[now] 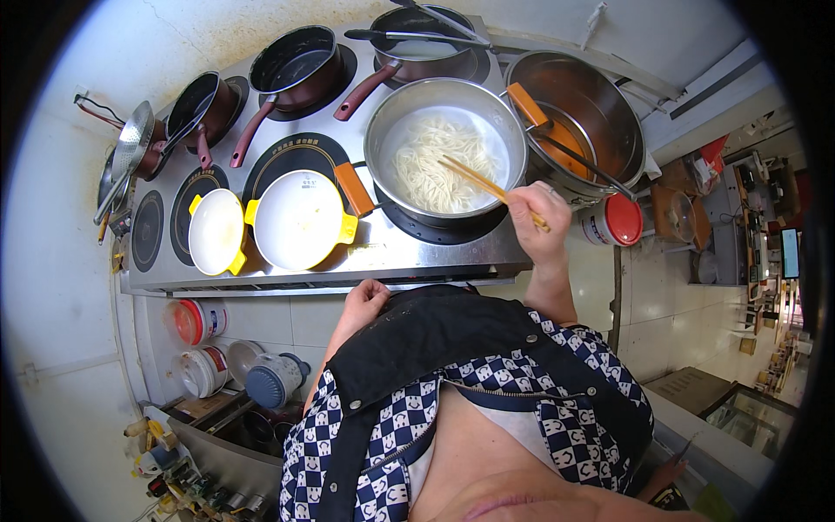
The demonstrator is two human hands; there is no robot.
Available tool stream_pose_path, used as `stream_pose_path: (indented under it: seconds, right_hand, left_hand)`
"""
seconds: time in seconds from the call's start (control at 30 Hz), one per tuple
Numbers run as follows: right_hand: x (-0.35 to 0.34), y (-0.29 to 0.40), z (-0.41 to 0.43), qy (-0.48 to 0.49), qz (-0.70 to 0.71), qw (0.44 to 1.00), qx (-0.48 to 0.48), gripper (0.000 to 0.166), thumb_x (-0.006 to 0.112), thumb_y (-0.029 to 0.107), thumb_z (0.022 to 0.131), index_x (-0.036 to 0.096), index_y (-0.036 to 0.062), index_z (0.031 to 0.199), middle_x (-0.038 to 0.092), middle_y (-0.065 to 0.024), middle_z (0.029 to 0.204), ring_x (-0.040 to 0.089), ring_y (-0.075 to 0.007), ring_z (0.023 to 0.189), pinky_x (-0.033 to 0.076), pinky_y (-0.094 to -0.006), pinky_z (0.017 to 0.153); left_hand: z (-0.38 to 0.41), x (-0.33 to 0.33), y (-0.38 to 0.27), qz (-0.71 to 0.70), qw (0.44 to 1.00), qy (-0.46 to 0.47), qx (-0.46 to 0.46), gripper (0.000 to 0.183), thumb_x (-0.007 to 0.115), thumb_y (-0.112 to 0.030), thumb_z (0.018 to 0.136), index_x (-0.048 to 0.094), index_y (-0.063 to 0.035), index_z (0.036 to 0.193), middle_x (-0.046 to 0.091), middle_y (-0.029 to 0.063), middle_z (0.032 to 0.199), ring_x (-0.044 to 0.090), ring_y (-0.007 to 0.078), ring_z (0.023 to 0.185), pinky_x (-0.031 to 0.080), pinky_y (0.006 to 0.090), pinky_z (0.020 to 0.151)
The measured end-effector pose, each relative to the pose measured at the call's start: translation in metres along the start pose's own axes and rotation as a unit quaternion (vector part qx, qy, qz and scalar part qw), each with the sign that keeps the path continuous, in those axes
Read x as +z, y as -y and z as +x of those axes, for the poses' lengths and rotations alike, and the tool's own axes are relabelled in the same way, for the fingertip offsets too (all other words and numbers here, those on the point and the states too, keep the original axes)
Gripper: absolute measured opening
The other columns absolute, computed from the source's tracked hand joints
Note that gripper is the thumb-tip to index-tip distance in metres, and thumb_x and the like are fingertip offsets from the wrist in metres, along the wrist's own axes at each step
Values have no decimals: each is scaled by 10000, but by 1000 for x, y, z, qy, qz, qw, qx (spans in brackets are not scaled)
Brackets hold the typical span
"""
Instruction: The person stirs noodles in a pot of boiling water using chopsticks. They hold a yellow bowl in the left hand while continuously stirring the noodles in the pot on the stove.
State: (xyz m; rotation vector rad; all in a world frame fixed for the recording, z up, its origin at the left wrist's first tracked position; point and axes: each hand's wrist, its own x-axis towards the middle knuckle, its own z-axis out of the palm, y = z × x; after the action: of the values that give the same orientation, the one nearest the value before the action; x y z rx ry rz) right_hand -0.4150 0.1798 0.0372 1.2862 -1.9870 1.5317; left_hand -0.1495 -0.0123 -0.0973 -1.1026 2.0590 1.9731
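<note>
My right hand (pixel 540 218) is closed around a pair of wooden chopsticks (pixel 479 179), whose tips rest in pale noodles (pixel 434 160). The noodles lie in whitish liquid inside a large steel pot (pixel 377 124) with orange handles, on the right part of the steel cooktop (pixel 417 258). My left hand (pixel 366 301) is at the cooktop's front edge by the black apron, its fingers curled; whether it grips anything there is not visible. Two white bowls with yellow handles, a larger one (pixel 293 222) and a smaller one (pixel 216 231), stand left of the pot.
Maroon saucepans (pixel 297 68) line the back, one (pixel 417 62) with tongs (pixel 424 38) across it. A tall pot (pixel 580 78) with reddish-brown liquid and a dark-handled utensil stands right. A perforated ladle (pixel 136 140) lies far left. Lidded buckets (pixel 620 220) stand beyond the right end.
</note>
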Motion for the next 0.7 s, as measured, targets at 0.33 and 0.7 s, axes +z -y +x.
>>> stream_pose_path:
  seconds: [0.33,0.7]
  right_hand:
    - [-7,-30,0,-98,-130,986,17,90,630,53,825,593,5,758,587,-102,656,555,-257,582,424,-335,539]
    - [-1,-44,3,-94,-129,987,33,97,634,86,835,602,18,773,612,-98,696,582,-268,640,446,-347,577]
  left_hand:
    - [-3,3,-10,2,1000,-4,-16,89,589,-87,846,582,-3,872,566,-6,702,496,69,634,416,211,596]
    - [0,4,-8,1,1000,-4,-22,106,587,-107,859,580,-2,872,558,-11,691,486,66,630,407,212,586]
